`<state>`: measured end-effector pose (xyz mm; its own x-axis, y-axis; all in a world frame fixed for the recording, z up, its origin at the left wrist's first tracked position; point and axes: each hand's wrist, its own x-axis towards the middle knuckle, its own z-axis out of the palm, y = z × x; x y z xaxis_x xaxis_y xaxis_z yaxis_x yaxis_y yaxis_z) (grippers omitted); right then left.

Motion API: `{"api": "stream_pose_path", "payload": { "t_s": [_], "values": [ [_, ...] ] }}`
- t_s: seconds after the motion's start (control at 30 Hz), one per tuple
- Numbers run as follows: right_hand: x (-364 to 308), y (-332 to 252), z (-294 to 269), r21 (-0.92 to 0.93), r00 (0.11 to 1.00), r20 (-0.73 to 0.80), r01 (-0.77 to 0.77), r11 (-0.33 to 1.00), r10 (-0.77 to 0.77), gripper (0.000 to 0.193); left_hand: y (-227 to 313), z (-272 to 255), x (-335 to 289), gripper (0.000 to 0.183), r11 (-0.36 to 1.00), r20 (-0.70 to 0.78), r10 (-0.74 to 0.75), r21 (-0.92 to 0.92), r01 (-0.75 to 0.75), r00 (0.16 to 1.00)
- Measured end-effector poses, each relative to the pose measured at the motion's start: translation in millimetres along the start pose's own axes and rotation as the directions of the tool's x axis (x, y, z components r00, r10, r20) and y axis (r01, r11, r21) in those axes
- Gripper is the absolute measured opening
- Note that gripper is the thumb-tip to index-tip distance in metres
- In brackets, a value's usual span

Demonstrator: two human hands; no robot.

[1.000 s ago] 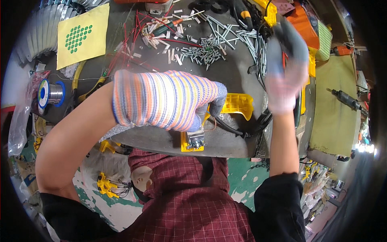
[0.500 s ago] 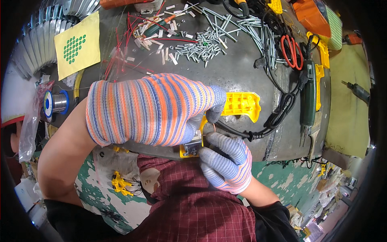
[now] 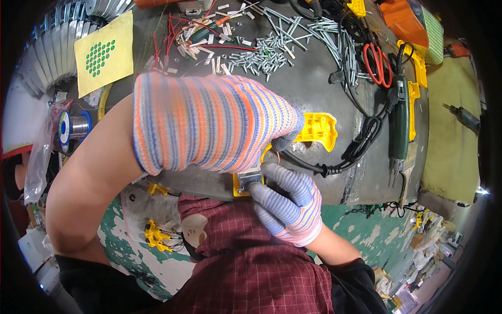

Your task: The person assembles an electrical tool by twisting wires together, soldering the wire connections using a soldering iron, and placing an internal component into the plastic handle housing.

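A yellow plastic tool housing point(image 3: 320, 129), with ribs inside its far right end, lies at the table's near edge. My left hand point(image 3: 219, 125), in a striped knit glove, covers its middle with fingers curled down onto it. The near end of the housing shows a grey metal part point(image 3: 250, 178). Beside that part my right hand point(image 3: 290, 204), gloved alike, has its fingers bent in against the housing; what lies between the fingertips is hidden. A thin pinkish wire point(image 3: 278, 157) shows between the hands. A black power cable point(image 3: 308, 166) runs off to the right.
Loose screws point(image 3: 264, 57) and long bolts lie at the back, with red wires point(image 3: 230, 47) and white slips. A dark green corded tool point(image 3: 399, 123) and red-handled scissors point(image 3: 377, 65) lie right. A solder spool point(image 3: 76, 130) and yellow sheet with green dots point(image 3: 104, 55) are left.
My left hand and wrist have shifted right and a little away from me. The right hand has moved slightly up and left, closer to the metal part. The housing is nearly unmoved.
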<state>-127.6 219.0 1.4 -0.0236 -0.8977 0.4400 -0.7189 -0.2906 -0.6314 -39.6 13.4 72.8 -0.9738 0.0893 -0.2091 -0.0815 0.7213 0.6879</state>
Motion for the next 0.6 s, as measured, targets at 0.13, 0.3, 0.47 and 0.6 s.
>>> {"api": "stream_pose_path", "payload": {
  "t_s": [0.13,0.3,0.47,0.6],
  "values": [
    [-4,0,2,-0.028,1.0,-0.029,-0.004,1.0,0.003,0.031,1,7,3,0.028,0.996,0.061,-0.05,0.072,0.046,0.997],
    [-4,-2,5,-0.028,1.0,-0.012,-0.004,1.0,0.003,0.031,11,4,0,0.026,0.981,0.111,-0.166,0.115,0.153,0.98],
    [-7,0,6,-0.055,0.999,-0.047,-0.013,0.998,0.011,0.032,7,8,-1,0.022,0.988,0.062,-0.138,0.076,0.133,0.988],
    [-8,-3,4,-0.077,0.999,-0.038,-0.022,0.997,0.019,0.032,5,7,-7,0.021,0.989,0.047,-0.146,0.035,0.145,0.988]
  ]
}}
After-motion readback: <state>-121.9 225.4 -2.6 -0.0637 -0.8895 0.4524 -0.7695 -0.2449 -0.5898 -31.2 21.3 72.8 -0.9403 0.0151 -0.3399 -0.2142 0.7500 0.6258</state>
